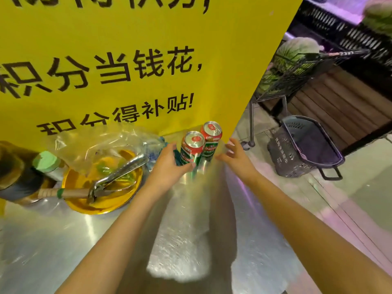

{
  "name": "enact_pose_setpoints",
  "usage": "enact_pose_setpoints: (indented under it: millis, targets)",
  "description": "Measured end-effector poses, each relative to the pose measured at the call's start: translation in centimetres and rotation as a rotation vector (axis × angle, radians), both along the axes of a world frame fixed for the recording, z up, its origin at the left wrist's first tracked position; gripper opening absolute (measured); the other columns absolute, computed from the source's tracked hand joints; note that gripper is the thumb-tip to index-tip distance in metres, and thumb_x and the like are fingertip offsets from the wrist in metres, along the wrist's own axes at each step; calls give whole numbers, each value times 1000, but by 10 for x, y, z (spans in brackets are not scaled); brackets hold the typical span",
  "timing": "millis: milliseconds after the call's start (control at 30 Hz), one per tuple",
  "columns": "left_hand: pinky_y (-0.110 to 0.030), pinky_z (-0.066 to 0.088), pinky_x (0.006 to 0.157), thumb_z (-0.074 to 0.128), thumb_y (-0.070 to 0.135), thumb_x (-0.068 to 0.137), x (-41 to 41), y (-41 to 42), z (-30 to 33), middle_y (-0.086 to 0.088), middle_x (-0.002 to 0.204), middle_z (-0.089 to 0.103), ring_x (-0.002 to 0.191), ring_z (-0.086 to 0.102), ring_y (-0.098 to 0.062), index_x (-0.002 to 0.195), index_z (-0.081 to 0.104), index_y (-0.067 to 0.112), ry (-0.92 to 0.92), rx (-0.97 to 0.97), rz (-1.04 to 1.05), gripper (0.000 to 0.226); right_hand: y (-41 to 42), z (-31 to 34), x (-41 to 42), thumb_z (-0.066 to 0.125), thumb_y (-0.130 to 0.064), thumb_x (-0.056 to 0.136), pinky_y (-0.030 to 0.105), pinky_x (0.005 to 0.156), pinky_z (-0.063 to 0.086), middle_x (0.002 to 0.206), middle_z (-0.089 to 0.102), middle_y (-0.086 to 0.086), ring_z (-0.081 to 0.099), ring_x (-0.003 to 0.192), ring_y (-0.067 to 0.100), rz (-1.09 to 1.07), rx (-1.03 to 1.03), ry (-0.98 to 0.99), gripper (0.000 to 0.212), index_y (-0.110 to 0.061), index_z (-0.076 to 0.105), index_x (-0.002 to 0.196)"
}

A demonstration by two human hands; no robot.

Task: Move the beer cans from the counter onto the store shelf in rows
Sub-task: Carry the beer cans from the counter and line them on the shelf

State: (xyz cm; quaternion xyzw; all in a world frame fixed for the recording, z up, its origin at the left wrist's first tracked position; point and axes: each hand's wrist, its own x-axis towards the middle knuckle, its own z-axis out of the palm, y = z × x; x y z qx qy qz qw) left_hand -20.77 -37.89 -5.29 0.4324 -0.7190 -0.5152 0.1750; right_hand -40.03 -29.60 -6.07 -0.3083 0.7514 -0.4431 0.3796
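Two bare forearms reach forward over the steel counter (186, 240); left hand (167, 164) is at the near beer can (192, 150), fingers curled round its left side and thumb across the lower front, so it looks like a grip is on or just closing, slight blur makes contact hard to confirm; right hand (237, 155) is released, fingers spread and relaxed, just beside the cans on their right, holding nothing, not touching as far as I can tell; far beer can (211, 140) stands right behind the near one, the two touching or nearly; both upright at the back right corner of the counter against the yellow sign (127, 60); cans are green below, red band up top, silver lids with pull tabs shut, no dents visible; progress judgement: two cans left on the counter, none lifted yet; no store shelf in view, so how many are already placed can't be told; left of the cans sit a yellow dish (118, 204) with metal tongs (118, 175) and crumpled clear plastic (101, 143); beyond the counter edge on the floor a dark shopping basket (303, 151).
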Motion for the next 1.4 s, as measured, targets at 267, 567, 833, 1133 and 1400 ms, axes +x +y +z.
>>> enact_pose_setpoints:
  millis: [267,567,833,1133,1400]
  targets:
    - [-2,41,75,78,17,72,-31,-32,-15,13,110,56,102,56,-5,125,44,27,119,4,-90,64,-51,-15,-15,75,-2,74,18,85,49,117,57,-2,55,110,17,65,-99,42,68,-14,41,131]
    - [-40,49,91,82,47,50,-37,-29,-23,5,112,57,106,55,-14,114,52,34,80,-98,29,73,-43,-19,-12,80,-2,67,4,67,45,112,63,4,58,99,13,-9,-181,28,60,-12,55,120]
    - [-21,49,78,86,26,58,-33,-10,3,9,101,65,92,62,-7,114,57,25,150,-21,77,63,-4,-11,-7,83,-13,54,38,91,53,112,68,6,64,104,21,-16,-203,-49,69,-17,58,118]
    - [-11,49,72,84,21,63,25,75,79,11,99,67,86,63,4,108,58,30,354,76,112,53,108,62,36,84,-22,44,30,84,53,108,70,4,66,100,20,7,-305,-184,77,-22,59,117]
    - [-11,50,67,87,31,44,119,213,126,6,99,69,86,66,-1,105,59,29,394,75,307,67,222,119,105,85,-25,39,27,77,53,100,72,1,67,93,16,188,-335,-268,78,-22,61,113]
